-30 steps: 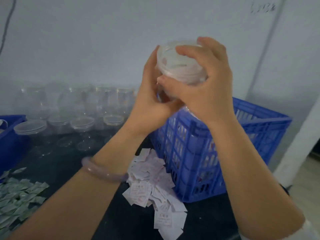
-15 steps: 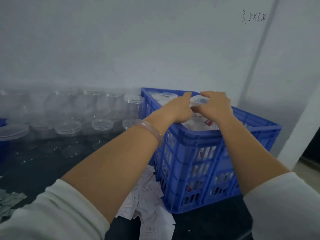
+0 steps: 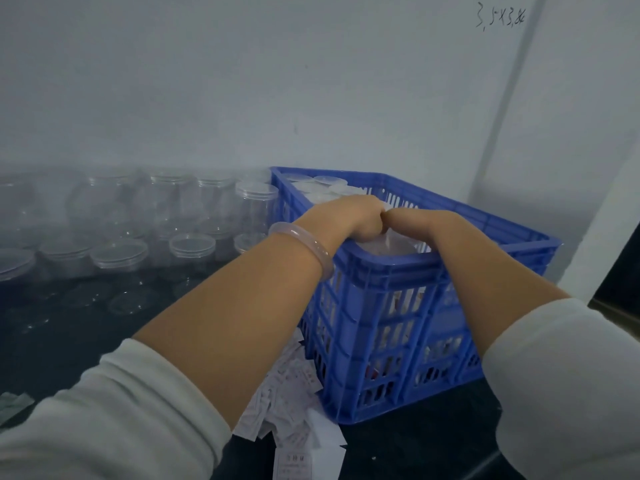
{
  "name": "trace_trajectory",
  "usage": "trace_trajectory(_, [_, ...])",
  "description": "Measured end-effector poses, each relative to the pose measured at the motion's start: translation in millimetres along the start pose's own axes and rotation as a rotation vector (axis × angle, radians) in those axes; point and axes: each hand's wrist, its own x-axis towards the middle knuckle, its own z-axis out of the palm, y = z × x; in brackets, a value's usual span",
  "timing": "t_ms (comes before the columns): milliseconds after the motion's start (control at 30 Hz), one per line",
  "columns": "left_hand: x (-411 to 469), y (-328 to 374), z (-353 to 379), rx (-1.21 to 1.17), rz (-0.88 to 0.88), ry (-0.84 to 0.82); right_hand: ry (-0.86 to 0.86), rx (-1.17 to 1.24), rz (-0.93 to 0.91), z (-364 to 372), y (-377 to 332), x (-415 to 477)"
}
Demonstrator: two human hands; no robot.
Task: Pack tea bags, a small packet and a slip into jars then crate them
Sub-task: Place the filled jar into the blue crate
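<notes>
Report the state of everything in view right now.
Blue crate: partly filled with lidded jars.
Jar: in crate's near corner.
Left hand: grips jar.
Right hand: grips jar.
Table jars: upright, empty, lidded.
Slips: loosely piled beside crate.

A plain pale wall [image 3: 242, 81] ran behind the scene, dim and hazy toward its lower left. Dark handwritten figures [image 3: 500, 18] sat high on it at the right, too scrawled to read surely. Just below them a thin pale strip [image 3: 502, 112] ran down the wall at a slight slant. Further right stood a white wall section [image 3: 588, 168], with a dark opening [image 3: 623, 271] at the frame edge. The tabletop [image 3: 52, 341] was dark and faintly glossy. A translucent pinkish bangle [image 3: 304, 240] circled one wrist.
</notes>
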Motion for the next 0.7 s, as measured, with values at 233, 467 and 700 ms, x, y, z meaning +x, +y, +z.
trace_trajectory(233, [-33.7,-20.0,0.1,-0.408,0.142,0.321,0.130,-0.081,0.011,1.1,1.6,-0.3])
trace_trajectory(467, [-90.8,-130.7,28.6,-0.464,-0.058,0.513,0.604,-0.085,-0.535,27.9,-57.1,-53.7])
trace_trajectory(700, [-128.9,-237.0,65.7,-0.314,-0.473,0.420,0.220,-0.053,-0.655,154.6,-155.5,-45.6])
